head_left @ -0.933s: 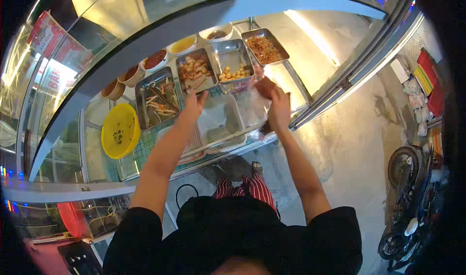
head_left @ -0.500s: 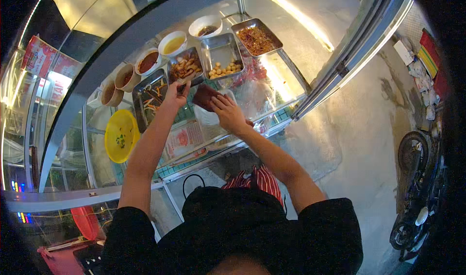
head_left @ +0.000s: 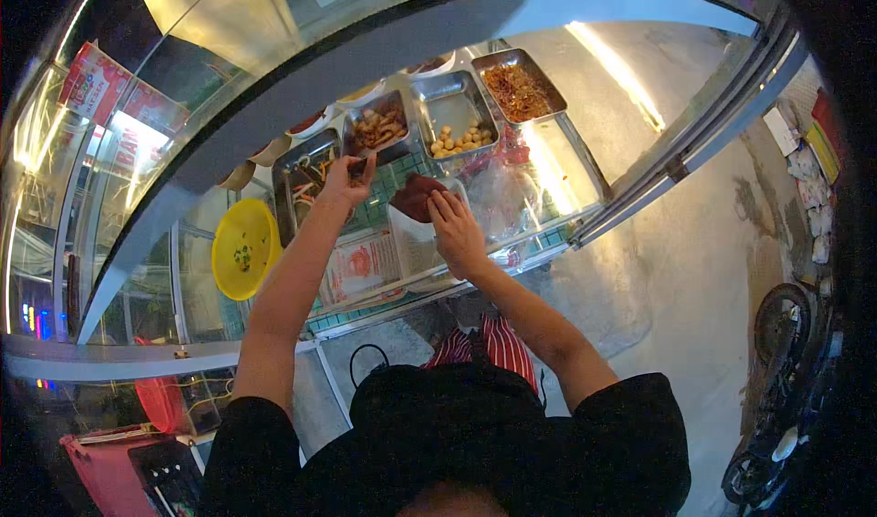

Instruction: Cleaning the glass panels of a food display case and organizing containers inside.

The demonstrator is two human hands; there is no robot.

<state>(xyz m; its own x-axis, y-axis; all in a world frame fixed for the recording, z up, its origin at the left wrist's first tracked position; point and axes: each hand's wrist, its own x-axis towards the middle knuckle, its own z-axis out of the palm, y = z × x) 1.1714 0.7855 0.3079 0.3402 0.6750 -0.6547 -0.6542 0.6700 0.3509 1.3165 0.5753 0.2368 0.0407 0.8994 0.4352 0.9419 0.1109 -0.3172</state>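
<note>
Our left hand [head_left: 345, 181] has its fingers curled shut around a slim dark utensil [head_left: 358, 163], probably tongs or a spoon handle, though it is too small to tell which. Its tip points into the steel tray of brown fried pieces [head_left: 379, 126], right at the tray's near edge. Our right hand [head_left: 457, 234] has its fingers bent around the near side of a white container [head_left: 413, 236], thumb side pressed to its wall, and holds it tilted up toward the trays. A dark reddish-brown piece of food [head_left: 416, 197] sits at the container's mouth, just beyond our right fingertips; we cannot tell whether it rests fully inside or partly over the rim.

Beyond the hands lie the other trays: one with round pale balls [head_left: 457, 138], one with shredded orange-brown food [head_left: 518, 88], and a darker tray [head_left: 301, 174] directly under our left wrist. Clear plastic bags [head_left: 502, 197] sit just to the right of the container, and a yellow plate [head_left: 242, 247] stands off to the left on the green tiled counter [head_left: 393, 184].

We judge the risk to be at the container: it is held one-handed and tilted, so the brown piece could slide out onto the counter if the grip loosens. The utensil's hold looks light, so picked-up food could drop between tray and container.
</note>
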